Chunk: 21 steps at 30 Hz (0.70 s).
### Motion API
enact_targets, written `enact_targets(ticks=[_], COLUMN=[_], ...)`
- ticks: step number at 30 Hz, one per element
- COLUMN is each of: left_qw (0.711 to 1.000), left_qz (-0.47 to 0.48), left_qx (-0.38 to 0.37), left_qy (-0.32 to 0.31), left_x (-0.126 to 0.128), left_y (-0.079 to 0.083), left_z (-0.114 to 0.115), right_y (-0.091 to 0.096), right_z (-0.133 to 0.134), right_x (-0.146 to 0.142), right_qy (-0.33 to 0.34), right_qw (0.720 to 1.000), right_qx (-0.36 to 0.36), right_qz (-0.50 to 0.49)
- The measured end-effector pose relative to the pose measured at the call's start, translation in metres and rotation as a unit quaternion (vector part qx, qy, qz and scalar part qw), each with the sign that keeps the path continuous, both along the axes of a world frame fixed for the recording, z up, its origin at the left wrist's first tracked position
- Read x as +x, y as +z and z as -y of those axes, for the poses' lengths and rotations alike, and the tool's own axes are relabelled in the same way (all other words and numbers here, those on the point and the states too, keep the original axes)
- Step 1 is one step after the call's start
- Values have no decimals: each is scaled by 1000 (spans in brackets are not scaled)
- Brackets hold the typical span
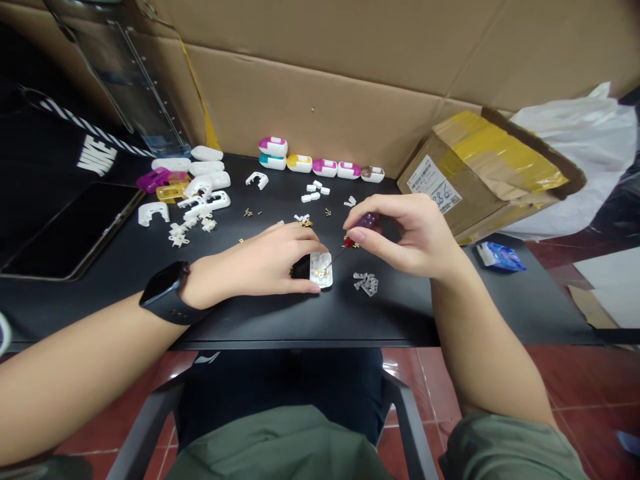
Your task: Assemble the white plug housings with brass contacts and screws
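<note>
My left hand [267, 261] pinches a small white plastic housing [321, 269] flat against the black table [250, 313], thumb and fingers closed on its sides. My right hand [407, 233] grips a small screwdriver with a purple-red handle [364, 225]; its thin shaft slants down-left, the tip reaching the brass parts inside the housing. A black watch [165, 292] sits on my left wrist. Tiny brass screws [253, 213] lie scattered just behind my hands, and a few clear plastic bits [367, 283] lie right of the housing.
A row of finished white-and-coloured housings [320, 165] lines the back by the cardboard wall. Loose white parts [193, 200] pile at the left, beside a dark tablet [70, 230]. A taped cardboard box [490, 173] and a blue packet [497, 257] sit right.
</note>
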<state>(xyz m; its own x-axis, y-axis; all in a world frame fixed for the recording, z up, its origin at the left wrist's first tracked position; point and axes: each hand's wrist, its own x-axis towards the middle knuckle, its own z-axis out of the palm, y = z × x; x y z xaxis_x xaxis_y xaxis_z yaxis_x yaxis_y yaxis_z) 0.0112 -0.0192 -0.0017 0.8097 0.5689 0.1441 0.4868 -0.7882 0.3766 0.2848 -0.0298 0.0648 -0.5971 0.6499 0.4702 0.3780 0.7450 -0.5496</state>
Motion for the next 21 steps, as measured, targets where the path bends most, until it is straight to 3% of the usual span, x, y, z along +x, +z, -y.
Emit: enact_targets(ticks=[10,21], left_qw=[1000,1000], left_qz=[3,-3], left_qx=[6,-3], left_qy=[0,-1], left_x=[-2,0], left_y=[-4,0], left_z=[-1,0], right_y=[-15,-9], right_z=[-5,-4], right_x=[1,3], right_qy=[27,77], right_qw=[999,994], right_qx=[-31,-71], right_qz=[-23,-28])
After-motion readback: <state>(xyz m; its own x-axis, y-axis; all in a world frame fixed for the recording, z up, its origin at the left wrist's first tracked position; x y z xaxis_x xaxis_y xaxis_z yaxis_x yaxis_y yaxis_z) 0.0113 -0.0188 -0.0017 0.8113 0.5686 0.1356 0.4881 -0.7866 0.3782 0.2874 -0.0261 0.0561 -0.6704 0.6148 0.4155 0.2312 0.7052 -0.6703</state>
